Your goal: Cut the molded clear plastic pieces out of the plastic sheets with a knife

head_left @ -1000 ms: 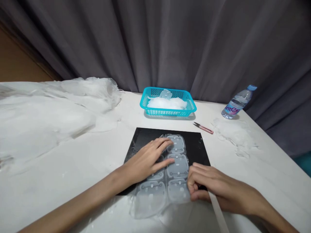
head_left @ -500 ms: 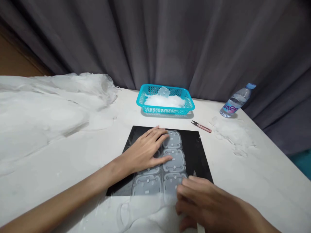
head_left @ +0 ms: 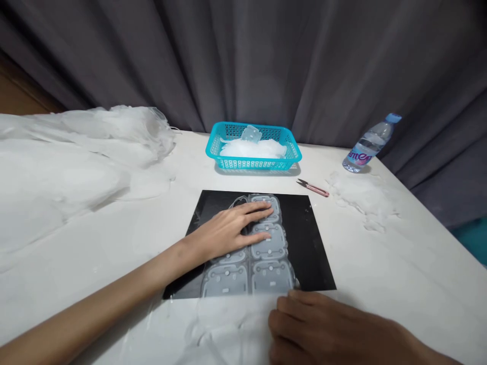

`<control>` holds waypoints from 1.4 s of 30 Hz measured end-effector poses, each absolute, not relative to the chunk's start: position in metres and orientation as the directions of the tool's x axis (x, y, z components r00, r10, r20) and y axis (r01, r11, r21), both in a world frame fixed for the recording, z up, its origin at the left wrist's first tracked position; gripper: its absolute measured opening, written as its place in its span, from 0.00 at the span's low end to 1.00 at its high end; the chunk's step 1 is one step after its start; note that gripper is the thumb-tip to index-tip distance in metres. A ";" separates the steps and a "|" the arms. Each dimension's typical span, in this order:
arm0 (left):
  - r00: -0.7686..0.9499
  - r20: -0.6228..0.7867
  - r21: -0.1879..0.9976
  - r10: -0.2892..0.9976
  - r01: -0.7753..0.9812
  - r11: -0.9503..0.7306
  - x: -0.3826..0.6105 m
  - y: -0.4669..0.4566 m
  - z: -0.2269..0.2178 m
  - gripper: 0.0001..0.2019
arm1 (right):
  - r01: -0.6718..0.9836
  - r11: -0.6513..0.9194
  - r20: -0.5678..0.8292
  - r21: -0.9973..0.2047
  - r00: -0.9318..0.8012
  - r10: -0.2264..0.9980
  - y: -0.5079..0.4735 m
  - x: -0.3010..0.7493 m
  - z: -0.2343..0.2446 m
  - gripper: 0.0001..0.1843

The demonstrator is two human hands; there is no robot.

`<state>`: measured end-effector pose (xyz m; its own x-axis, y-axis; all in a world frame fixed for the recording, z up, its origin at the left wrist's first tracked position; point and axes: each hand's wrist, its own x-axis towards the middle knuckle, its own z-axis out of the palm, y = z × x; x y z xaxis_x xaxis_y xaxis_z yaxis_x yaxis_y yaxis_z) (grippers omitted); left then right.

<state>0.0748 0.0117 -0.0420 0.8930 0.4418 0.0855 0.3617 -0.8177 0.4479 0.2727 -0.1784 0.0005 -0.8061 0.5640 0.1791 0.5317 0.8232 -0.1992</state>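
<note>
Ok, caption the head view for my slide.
Left hand spread on a translucent sheet over a black mat, right hand curled by the mat's near edge, blue basket behind.

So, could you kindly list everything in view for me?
Curtain: one, grey, behind table
Brown surface: one, far left
Teal patch: one, right edge, unclear what
Table: one, white, below everything
Film heap: one, whitish, table's left
Basket: one, turquoise, table's back
Basket contents: count unclear, white and clear, inside
Bottle: one, clear, blue cap, back right
Snips: one, pink handle, right of basket
Scraps: count unclear, whitish, right
Mat: one, black, front centre
Moulded sheet: one, translucent, on mat
Hands: two, left on sheet, right curled at mat's front edge
</note>
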 end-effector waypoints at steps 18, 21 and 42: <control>0.920 0.042 0.416 0.391 0.340 -0.844 0.077 0.020 -0.044 0.32 | 0.385 0.222 0.133 -0.896 -0.243 0.961 -0.081 0.323 -0.032 0.16; 0.916 0.040 0.422 0.400 0.347 -0.838 0.077 0.020 -0.044 0.32 | 0.382 0.235 0.138 -0.894 -0.265 0.954 -0.074 0.325 -0.037 0.11; 0.906 0.030 0.357 0.422 0.385 -0.851 0.081 0.020 -0.038 0.32 | 0.503 0.505 0.312 -0.702 -0.421 0.852 -0.077 0.324 -0.040 0.07</control>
